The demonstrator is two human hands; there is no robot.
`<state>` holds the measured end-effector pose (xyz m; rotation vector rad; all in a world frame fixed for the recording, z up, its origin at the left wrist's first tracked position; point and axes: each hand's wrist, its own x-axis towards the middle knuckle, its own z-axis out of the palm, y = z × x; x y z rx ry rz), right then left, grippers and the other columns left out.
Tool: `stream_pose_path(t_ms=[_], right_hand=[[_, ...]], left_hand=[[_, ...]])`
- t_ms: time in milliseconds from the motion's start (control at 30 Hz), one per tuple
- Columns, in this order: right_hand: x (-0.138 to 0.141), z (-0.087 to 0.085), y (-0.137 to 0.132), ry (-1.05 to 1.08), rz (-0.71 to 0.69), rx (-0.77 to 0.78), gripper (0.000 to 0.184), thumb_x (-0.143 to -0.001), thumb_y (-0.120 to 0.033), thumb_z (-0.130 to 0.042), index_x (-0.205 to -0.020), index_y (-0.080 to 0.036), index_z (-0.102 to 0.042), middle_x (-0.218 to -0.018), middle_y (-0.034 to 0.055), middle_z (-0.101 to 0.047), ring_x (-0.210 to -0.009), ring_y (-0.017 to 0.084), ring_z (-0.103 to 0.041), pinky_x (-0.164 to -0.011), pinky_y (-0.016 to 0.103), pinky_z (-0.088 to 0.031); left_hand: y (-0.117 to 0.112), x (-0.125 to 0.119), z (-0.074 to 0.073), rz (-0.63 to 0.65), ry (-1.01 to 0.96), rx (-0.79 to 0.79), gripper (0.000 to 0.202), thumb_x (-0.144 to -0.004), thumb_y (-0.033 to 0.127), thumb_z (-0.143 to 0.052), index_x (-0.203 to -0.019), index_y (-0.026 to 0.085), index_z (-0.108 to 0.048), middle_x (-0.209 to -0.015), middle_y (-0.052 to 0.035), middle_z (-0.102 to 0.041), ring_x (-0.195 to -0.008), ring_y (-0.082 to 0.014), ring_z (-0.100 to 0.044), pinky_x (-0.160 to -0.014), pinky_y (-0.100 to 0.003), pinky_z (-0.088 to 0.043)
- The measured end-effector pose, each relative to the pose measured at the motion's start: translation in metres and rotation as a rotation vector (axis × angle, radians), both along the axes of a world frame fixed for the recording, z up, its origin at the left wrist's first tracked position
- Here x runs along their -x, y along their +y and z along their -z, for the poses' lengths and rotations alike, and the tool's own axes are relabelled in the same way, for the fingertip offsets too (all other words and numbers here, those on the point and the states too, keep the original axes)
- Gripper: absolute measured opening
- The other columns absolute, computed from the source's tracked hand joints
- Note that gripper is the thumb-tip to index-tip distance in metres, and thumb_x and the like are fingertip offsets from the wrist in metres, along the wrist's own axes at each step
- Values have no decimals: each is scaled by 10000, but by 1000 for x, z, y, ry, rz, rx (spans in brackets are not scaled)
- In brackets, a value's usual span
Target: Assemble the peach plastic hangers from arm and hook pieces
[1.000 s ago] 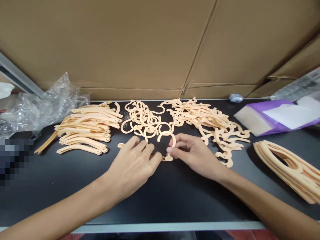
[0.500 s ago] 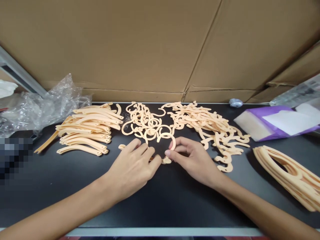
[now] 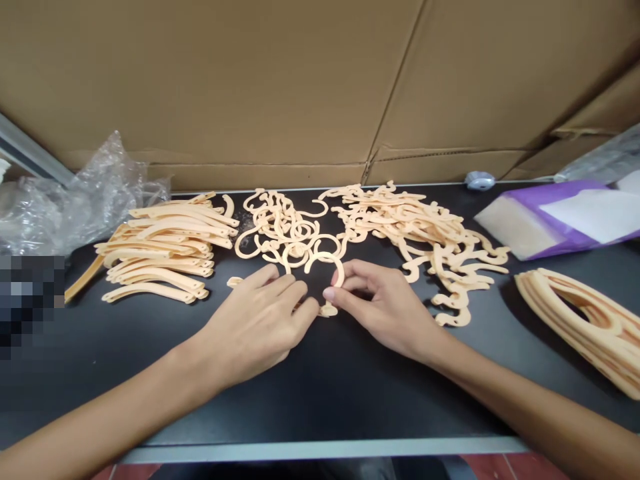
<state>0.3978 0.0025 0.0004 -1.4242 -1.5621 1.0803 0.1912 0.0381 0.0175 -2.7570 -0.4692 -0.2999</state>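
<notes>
My right hand (image 3: 387,303) is closed, pinching a cream plastic hook (image 3: 339,267) between thumb and forefinger. The hook stands up with its open curve facing left. Its lower end meets a cream plastic piece (image 3: 329,310) low between my hands. My left hand (image 3: 260,313) is closed over a cream curved plastic arm, whose end (image 3: 234,282) pokes out left of the fingers; most of it is hidden under the hand. Just behind my fingers lies a tangled pile of loose hooks (image 3: 290,230).
On the black tabletop (image 3: 340,393) are stacked curved arms (image 3: 165,253) at left and a heap of S-shaped pieces (image 3: 425,233) at right. Clear plastic wrap (image 3: 100,193), a purple packet (image 3: 550,200), a small pale object (image 3: 480,180) and stacked hangers (image 3: 580,320) surround them. Cardboard (image 3: 225,80) stands behind.
The view has shifted a little, so the hands and near pieces sit slightly higher and further left. Both hands keep nearly the same grip, with the hook still upright.
</notes>
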Motion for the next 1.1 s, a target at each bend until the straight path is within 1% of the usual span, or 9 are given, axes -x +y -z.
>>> stream_pose_path(t_ms=[133,267,433,633,767,800,867,967,1100], right_hand=[[0,-1,0,-31,-12,-26,158,-862,-301,-622,-766,-208,-536,-628,-33,-642,-614,128,-536,-570,245,-351],[0,-1,0,-45,-19,-52,141,-863,-257,-611,-761,-210,-524,-612,-47,-614,-588,116,-512,-542,237,-325],[2,-1,-1,-11,-33,-60,151,-864,-258,-601,-756,-214,-505,-609,-48,-592,-585,117,-510,-567,242,-338],[3,-3,-1,-45,-45,-72,161,-880,-270,-600,-775,-221,-489,-574,-73,-560,-513,91,-379,-531,233,-309],[2,-1,-1,-61,-79,-122,133,-900,-252,-580,-813,-223,-482,-574,-86,-546,-511,84,-328,-521,227,-292],[2,0,-1,-59,-90,-130,128,-900,-247,-581,-821,-223,-483,-583,-86,-554,-517,84,-333,-522,224,-294],[2,1,-2,-45,-105,-126,127,-897,-247,-588,-825,-222,-486,-604,-80,-572,-536,85,-370,-520,221,-294],[3,2,-1,3,-105,-86,127,-888,-268,-604,-828,-220,-502,-625,-67,-585,-564,93,-443,-526,223,-305],[2,2,3,107,-118,-14,147,-868,-273,-619,-775,-208,-526,-615,-56,-555,-589,101,-477,-574,229,-352]], left_hand=[[1,0,-1,8,0,6,139,-910,112,-557,-820,178,-640,-756,-23,-626,-662,-207,-539,-677,-354,-358],[2,-1,-3,-2,-6,24,130,-905,123,-569,-812,180,-640,-732,-14,-609,-647,-199,-530,-676,-346,-368],[1,-2,-6,-10,-10,43,164,-934,138,-542,-816,178,-649,-742,-14,-627,-655,-191,-549,-698,-345,-382],[4,-1,-9,-10,11,87,260,-994,199,-479,-811,172,-662,-739,-19,-633,-651,-180,-561,-698,-349,-376],[7,1,-9,5,-9,226,284,-1015,258,-476,-826,175,-671,-759,-14,-661,-663,-167,-568,-719,-341,-379],[7,1,-9,5,-16,255,285,-1016,266,-477,-830,176,-672,-761,-11,-664,-663,-164,-566,-725,-340,-379],[5,1,-9,-4,-23,263,296,-1018,268,-471,-820,175,-669,-745,-10,-651,-649,-165,-553,-724,-346,-372],[3,1,-9,-12,-26,214,309,-1016,255,-465,-789,174,-659,-711,-8,-616,-622,-168,-527,-702,-352,-355],[0,0,-8,-1,-28,152,293,-1008,216,-466,-788,171,-656,-718,-14,-612,-626,-172,-521,-696,-354,-348]])
